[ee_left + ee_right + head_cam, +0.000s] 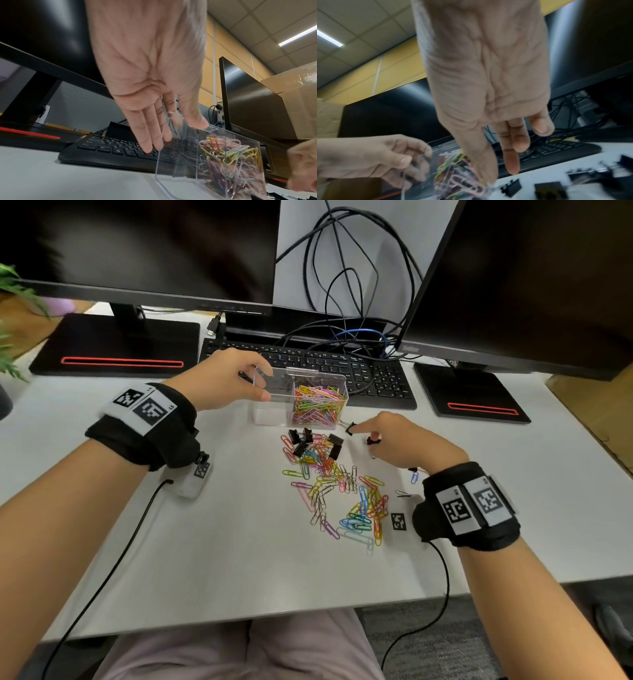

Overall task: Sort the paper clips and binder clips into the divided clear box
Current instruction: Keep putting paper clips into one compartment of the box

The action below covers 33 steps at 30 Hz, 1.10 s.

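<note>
Paper clips [342,498] lie scattered nearest us, binder clips [315,444] beyond. Our right hand [404,440] reaches one with fingers extended, grasping nothing. Our left hand [226,381] grips the clear box [274,416]; its right compartment holds clips. Fumbling could flick binder clips away. Farthest, a monitor [534,285] reads ThinkVision, we judge.

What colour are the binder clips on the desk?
Black; the binder clips show best in the head view.

Clear glossy plastic box [274,392]; smooth matt (white) desk [212,542]
</note>
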{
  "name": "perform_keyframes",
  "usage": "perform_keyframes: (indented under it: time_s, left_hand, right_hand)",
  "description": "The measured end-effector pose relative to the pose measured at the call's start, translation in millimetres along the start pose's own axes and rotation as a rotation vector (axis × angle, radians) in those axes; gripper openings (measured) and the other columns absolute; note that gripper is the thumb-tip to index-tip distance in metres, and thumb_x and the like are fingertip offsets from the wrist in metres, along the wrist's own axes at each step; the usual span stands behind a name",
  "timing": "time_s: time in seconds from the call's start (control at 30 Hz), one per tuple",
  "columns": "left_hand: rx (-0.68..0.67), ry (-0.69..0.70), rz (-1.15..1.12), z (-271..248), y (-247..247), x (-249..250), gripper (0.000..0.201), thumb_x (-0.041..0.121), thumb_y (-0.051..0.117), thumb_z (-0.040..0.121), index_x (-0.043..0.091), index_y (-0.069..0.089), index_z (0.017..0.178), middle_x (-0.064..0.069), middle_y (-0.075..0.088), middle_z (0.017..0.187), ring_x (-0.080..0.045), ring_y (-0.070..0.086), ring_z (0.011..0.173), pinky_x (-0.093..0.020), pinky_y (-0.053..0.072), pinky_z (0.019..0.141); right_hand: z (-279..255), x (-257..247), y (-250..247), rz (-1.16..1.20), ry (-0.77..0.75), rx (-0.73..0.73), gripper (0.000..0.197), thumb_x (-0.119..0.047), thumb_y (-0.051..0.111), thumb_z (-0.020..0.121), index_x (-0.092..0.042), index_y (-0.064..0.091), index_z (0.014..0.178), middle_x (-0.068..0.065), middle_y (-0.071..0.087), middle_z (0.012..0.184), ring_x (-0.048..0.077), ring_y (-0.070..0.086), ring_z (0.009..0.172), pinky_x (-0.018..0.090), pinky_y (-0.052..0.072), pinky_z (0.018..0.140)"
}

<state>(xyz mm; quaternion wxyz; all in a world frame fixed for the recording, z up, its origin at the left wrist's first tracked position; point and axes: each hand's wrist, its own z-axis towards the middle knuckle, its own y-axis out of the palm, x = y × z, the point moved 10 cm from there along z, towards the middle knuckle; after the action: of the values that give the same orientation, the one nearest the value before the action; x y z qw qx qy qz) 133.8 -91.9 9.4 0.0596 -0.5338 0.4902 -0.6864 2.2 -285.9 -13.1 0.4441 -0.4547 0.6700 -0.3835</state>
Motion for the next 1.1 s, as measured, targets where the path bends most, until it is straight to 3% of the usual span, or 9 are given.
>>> perform_keyframes:
  time_s: [0.1, 0.2, 0.37, 0.47, 0.57, 0.7, 0.83, 0.93, 1.1]
  left_hand:
    - [0.001, -0.001, -0.007, 0, 0, -1, 0.039, 0.023, 0.074, 0.084, 0.024, 0.060, 0.120, 0.002, 0.066, 0.107, -0.018, 0.065, 0.099, -0.038, 0.051, 0.095]
    - [-0.003, 0.002, -0.013, 0, 0, 0, 0.039, 0.022, 0.074, 0.084, 0.023, 0.059, 0.120, 0.001, 0.066, 0.107, -0.018, 0.065, 0.099, -0.036, 0.050, 0.095]
    - [-0.005, 0.007, -0.006, 1, 1, -1, 0.039, 0.023, 0.074, 0.084, 0.023, 0.060, 0.120, 0.001, 0.066, 0.107, -0.018, 0.065, 0.098, -0.037, 0.050, 0.094]
    - [-0.003, 0.014, 0.006, 0, 1, -1, 0.040, 0.024, 0.073, 0.084, 0.022, 0.059, 0.121, 0.002, 0.066, 0.107, -0.017, 0.064, 0.098, -0.034, 0.049, 0.091]
    - [0.006, 0.019, 0.000, -1, 0, 0, 0.039, 0.024, 0.074, 0.084, 0.022, 0.060, 0.121, 0.001, 0.066, 0.107, -0.018, 0.064, 0.097, -0.033, 0.049, 0.089]
    - [0.013, 0.019, 0.021, -2, -1, 1, 0.040, 0.026, 0.074, 0.084, 0.022, 0.060, 0.121, 0.000, 0.066, 0.109, -0.020, 0.064, 0.097, -0.028, 0.045, 0.082]
    - [0.017, 0.012, 0.027, 0, -1, 2, 0.038, 0.026, 0.074, 0.084, 0.024, 0.060, 0.119, 0.000, 0.064, 0.108, -0.019, 0.063, 0.095, -0.028, 0.044, 0.080]
    - [0.014, 0.004, 0.029, -1, -1, 1, 0.039, 0.026, 0.074, 0.084, 0.024, 0.059, 0.119, 0.000, 0.064, 0.108, -0.019, 0.063, 0.095, -0.027, 0.043, 0.079]
    - [0.018, 0.001, 0.038, -1, -1, 3, 0.041, 0.025, 0.073, 0.084, 0.022, 0.059, 0.123, 0.000, 0.063, 0.109, -0.019, 0.061, 0.098, -0.026, 0.042, 0.080]
  right_hand:
    - [10, -27, 4, -0.051, -0.101, -0.018, 0.054, 0.005, 0.044, 0.091, -0.022, 0.052, 0.138, 0.011, 0.052, 0.136, 0.027, 0.050, 0.121, 0.024, 0.034, 0.084]
    - [14, -30, 13, -0.108, -0.091, -0.084, 0.057, 0.010, 0.037, 0.090, -0.019, 0.053, 0.137, 0.011, 0.050, 0.139, 0.029, 0.047, 0.126, 0.030, 0.038, 0.095]
    - [8, 0, 6, -0.128, -0.005, -0.038, 0.044, 0.002, 0.045, 0.089, -0.015, 0.063, 0.126, 0.010, 0.057, 0.131, 0.028, 0.055, 0.114, 0.028, 0.041, 0.083]
    - [-5, 19, 1, -0.074, 0.096, -0.014, 0.040, -0.010, 0.064, 0.085, -0.016, 0.061, 0.124, 0.003, 0.055, 0.119, 0.020, 0.051, 0.100, 0.026, 0.038, 0.079]
    - [-26, 26, 10, -0.110, 0.210, -0.165, 0.050, -0.026, 0.080, 0.074, -0.013, 0.059, 0.118, 0.003, 0.052, 0.110, 0.021, 0.052, 0.092, 0.027, 0.042, 0.065]
    - [-43, 35, 20, -0.190, 0.290, -0.284, 0.046, -0.019, 0.080, 0.074, -0.004, 0.062, 0.113, 0.012, 0.062, 0.114, 0.021, 0.055, 0.080, 0.022, 0.041, 0.054]
    - [-50, 51, 32, -0.202, 0.386, -0.364, 0.030, -0.008, 0.073, 0.080, -0.002, 0.059, 0.106, 0.011, 0.064, 0.089, 0.017, 0.053, 0.064, 0.023, 0.046, 0.060]
    - [-44, 47, 36, -0.193, 0.351, -0.319, 0.017, -0.004, 0.071, 0.080, -0.004, 0.057, 0.090, 0.011, 0.065, 0.078, 0.022, 0.059, 0.067, 0.029, 0.051, 0.067]
    - [-28, 6, 34, -0.142, 0.194, -0.204, 0.014, 0.000, 0.068, 0.077, -0.007, 0.055, 0.077, 0.006, 0.059, 0.068, 0.021, 0.057, 0.061, 0.025, 0.047, 0.056]
